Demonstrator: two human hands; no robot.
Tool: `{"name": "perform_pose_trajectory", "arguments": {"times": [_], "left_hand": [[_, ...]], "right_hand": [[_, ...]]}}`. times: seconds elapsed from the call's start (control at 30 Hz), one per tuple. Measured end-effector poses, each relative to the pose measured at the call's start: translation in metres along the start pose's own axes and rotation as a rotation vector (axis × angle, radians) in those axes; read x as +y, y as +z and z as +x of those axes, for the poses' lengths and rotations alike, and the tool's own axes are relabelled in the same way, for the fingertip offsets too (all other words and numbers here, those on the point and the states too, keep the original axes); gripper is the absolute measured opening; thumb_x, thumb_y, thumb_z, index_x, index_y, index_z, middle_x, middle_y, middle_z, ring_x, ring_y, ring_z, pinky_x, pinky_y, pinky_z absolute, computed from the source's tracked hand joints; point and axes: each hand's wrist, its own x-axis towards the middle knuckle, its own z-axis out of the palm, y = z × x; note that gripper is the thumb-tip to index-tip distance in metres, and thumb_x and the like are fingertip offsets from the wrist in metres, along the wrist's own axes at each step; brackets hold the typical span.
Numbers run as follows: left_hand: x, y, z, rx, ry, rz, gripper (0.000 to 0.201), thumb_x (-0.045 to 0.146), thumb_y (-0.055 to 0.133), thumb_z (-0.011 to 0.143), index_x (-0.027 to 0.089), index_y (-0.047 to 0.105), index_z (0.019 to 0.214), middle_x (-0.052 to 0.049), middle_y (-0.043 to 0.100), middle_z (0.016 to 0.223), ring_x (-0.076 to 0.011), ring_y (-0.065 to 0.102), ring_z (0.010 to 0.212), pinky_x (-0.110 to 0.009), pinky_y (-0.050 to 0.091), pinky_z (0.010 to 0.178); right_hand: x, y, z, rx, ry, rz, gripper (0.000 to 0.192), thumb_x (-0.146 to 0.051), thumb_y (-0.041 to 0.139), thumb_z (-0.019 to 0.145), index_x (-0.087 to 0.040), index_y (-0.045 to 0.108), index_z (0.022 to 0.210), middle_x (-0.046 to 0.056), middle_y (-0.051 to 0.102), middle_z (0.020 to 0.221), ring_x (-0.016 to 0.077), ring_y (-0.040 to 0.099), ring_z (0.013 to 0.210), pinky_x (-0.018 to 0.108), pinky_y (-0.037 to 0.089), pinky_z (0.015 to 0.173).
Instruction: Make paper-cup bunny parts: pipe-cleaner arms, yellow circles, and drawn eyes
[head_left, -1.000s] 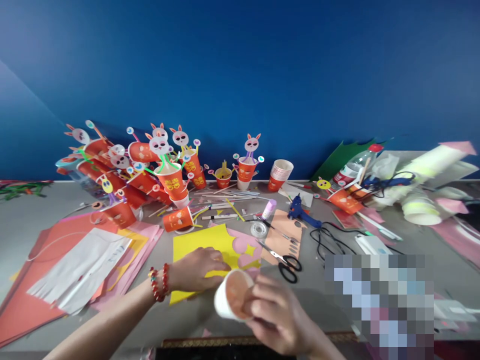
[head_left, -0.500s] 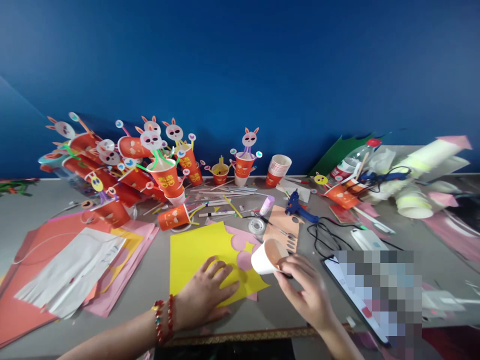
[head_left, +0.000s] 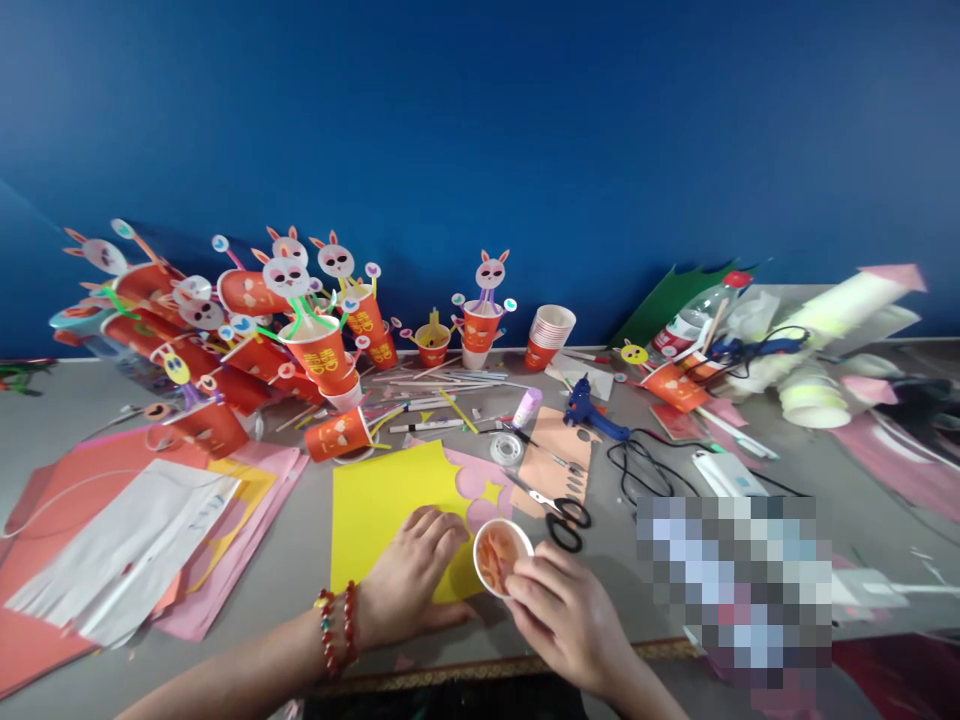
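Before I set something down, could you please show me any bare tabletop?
Bare tabletop lies between the pink sheets at left and the yellow sheet, with a smaller patch right of the scissors. Red cups crowd the back left.

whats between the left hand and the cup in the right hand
In the head view, part of the yellow paper shows between the left hand and the cup in the right hand.
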Motion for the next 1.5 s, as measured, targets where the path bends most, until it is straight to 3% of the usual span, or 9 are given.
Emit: {"name": "perform_pose_trajectory", "arguments": {"times": [0.13, 0.27, 0.43, 0.63, 0.87, 1.07, 1.5], "left_hand": [[0.000, 0.008, 0.012, 0.017, 0.007, -0.065, 0.069, 0.051, 0.071, 0.081, 0.017, 0.042, 0.134, -0.015, 0.061, 0.127, -0.0312, 0.057, 0.114, -0.048, 0.045, 0.098], [-0.005, 0.010, 0.019, -0.036, -0.009, -0.085, 0.061, 0.039, 0.071, 0.081, 0.022, 0.045, 0.134, -0.011, 0.064, 0.127, -0.0304, 0.058, 0.110, -0.048, 0.043, 0.097], [-0.007, 0.010, 0.017, -0.035, -0.015, -0.110, 0.064, 0.036, 0.069, 0.081, 0.021, 0.042, 0.137, -0.012, 0.062, 0.129, -0.0305, 0.057, 0.114, -0.049, 0.040, 0.100], [-0.007, 0.011, 0.016, -0.068, -0.012, -0.086, 0.062, 0.037, 0.067, 0.083, 0.025, 0.044, 0.139, -0.010, 0.057, 0.137, -0.0304, 0.054, 0.118, -0.049, 0.039, 0.102], [-0.008, -0.002, 0.014, -0.131, 0.007, -0.118, 0.061, 0.031, 0.066, 0.084, 0.025, 0.044, 0.140, -0.009, 0.055, 0.140, -0.0283, 0.053, 0.123, -0.045, 0.039, 0.106], [-0.009, -0.007, 0.014, -0.163, 0.012, -0.140, 0.063, 0.030, 0.064, 0.085, 0.026, 0.041, 0.143, -0.008, 0.055, 0.140, -0.0280, 0.053, 0.123, -0.044, 0.040, 0.107], [-0.013, -0.004, 0.012, -0.149, 0.026, -0.151, 0.058, 0.030, 0.063, 0.087, 0.027, 0.044, 0.141, -0.009, 0.053, 0.142, -0.0289, 0.052, 0.125, -0.046, 0.042, 0.106]], "right_hand": [[0.006, 0.002, -0.004, 0.022, 0.022, 0.010, 0.014, -0.013, 0.053, 0.091, -0.020, 0.064, 0.096, 0.006, 0.069, 0.088, 0.0207, 0.059, 0.076, 0.035, 0.054, 0.072], [0.013, 0.002, -0.012, 0.017, 0.055, 0.062, 0.038, -0.008, 0.049, 0.087, -0.022, 0.058, 0.122, 0.009, 0.067, 0.114, 0.0224, 0.065, 0.100, 0.034, 0.055, 0.087], [0.021, -0.005, -0.018, 0.080, 0.203, 0.098, 0.062, -0.016, 0.053, 0.081, -0.017, 0.041, 0.142, 0.015, 0.054, 0.136, 0.0292, 0.053, 0.127, 0.040, 0.052, 0.100], [0.021, -0.007, -0.004, -0.045, 0.180, 0.031, 0.084, -0.029, 0.067, 0.082, -0.018, 0.026, 0.153, 0.014, 0.044, 0.151, 0.0332, 0.041, 0.139, 0.048, 0.040, 0.113], [0.024, 0.006, 0.000, -0.077, 0.191, 0.108, 0.077, -0.018, 0.065, 0.079, -0.021, 0.033, 0.150, 0.011, 0.057, 0.141, 0.0275, 0.057, 0.126, 0.040, 0.049, 0.105], [0.020, 0.007, 0.001, -0.053, 0.226, 0.121, 0.075, -0.020, 0.068, 0.079, -0.020, 0.037, 0.147, 0.012, 0.058, 0.140, 0.0279, 0.057, 0.125, 0.040, 0.049, 0.104], [0.019, 0.015, 0.001, -0.034, 0.266, 0.147, 0.088, -0.025, 0.074, 0.076, -0.021, 0.029, 0.151, 0.015, 0.055, 0.141, 0.0309, 0.056, 0.126, 0.043, 0.049, 0.103]]}}
